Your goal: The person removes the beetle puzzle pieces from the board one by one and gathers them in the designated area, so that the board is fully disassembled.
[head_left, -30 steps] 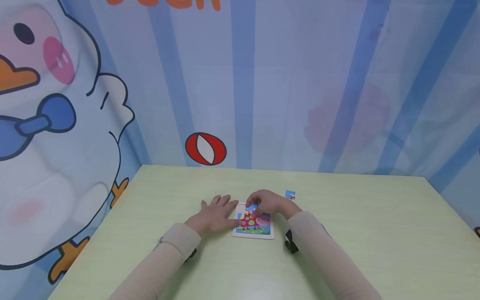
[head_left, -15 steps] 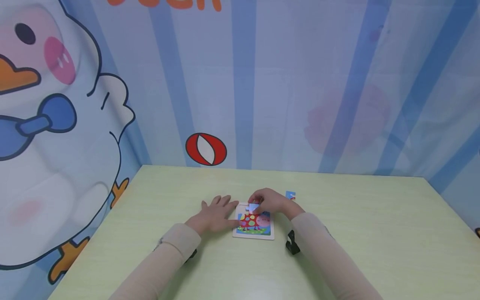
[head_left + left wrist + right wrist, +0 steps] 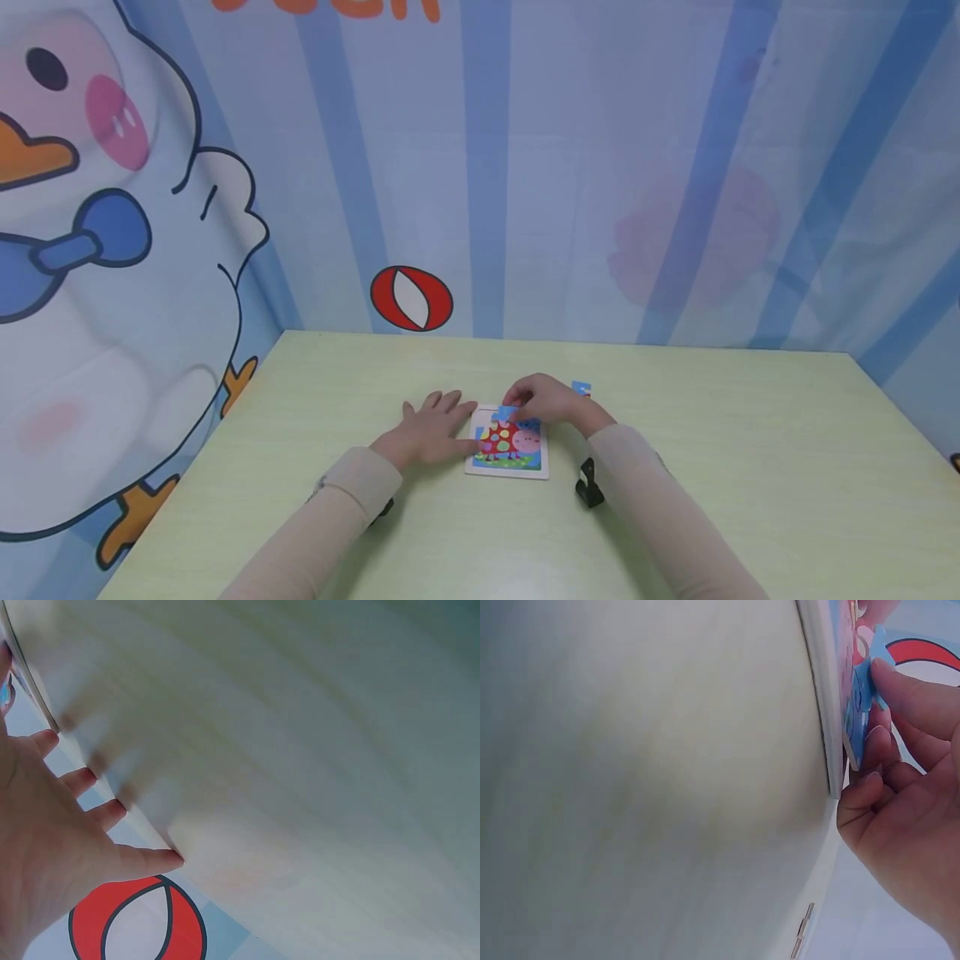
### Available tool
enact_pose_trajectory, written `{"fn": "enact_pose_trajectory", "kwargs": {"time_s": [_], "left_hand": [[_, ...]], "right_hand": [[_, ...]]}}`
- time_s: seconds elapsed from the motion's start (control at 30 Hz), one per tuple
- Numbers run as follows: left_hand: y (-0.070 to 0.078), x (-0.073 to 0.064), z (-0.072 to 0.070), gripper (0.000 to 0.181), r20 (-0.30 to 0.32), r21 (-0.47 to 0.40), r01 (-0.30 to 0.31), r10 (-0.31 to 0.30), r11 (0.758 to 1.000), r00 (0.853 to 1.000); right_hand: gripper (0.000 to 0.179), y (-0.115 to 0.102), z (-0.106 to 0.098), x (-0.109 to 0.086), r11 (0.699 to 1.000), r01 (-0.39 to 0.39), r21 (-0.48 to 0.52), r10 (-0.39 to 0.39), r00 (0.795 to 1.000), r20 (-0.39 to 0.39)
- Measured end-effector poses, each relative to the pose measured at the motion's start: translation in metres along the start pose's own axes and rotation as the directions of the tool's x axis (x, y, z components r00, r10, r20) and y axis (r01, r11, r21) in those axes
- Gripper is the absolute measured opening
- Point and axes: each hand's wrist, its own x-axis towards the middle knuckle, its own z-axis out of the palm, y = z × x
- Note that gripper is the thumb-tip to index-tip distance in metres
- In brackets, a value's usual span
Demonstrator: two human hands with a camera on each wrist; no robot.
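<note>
A small jigsaw puzzle [image 3: 501, 440], with a pink pig in a red spotted dress, lies in a white tray [image 3: 506, 476] on the table. My left hand [image 3: 431, 429] rests with fingers spread at the tray's left side, its thumb over the picture edge. Between thumb and fingers, my right hand [image 3: 551, 400] pinches a blue jigsaw piece [image 3: 506, 412] over the puzzle's upper part. The right wrist view shows this piece [image 3: 881, 656] tilted above the tray's edge, the thumb on its face. The right hand covers the tray's upper right corner.
Another blue jigsaw piece [image 3: 581, 388] lies on the table [image 3: 735, 467] behind the right hand, partly hidden by it. A printed cloth [image 3: 555, 167] with a duck and a ball stands along the table's back edge.
My right hand has shifted slightly right and back with the blue jigsaw piece, which has turned and moved toward the puzzle's upper right. My left hand stays in place.
</note>
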Motion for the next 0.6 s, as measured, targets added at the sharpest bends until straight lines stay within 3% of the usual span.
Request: {"fn": "enact_pose_trajectory", "kwargs": {"time_s": [0.6], "left_hand": [[0.0009, -0.0010, -0.0010, 0.075, -0.002, 0.002, 0.004, -0.004, 1.000, 1.000]], "right_hand": [[0.015, 0.0023, -0.0077, -0.0057, 0.999, 0.043, 0.006, -0.043, 0.999, -0.003]]}}
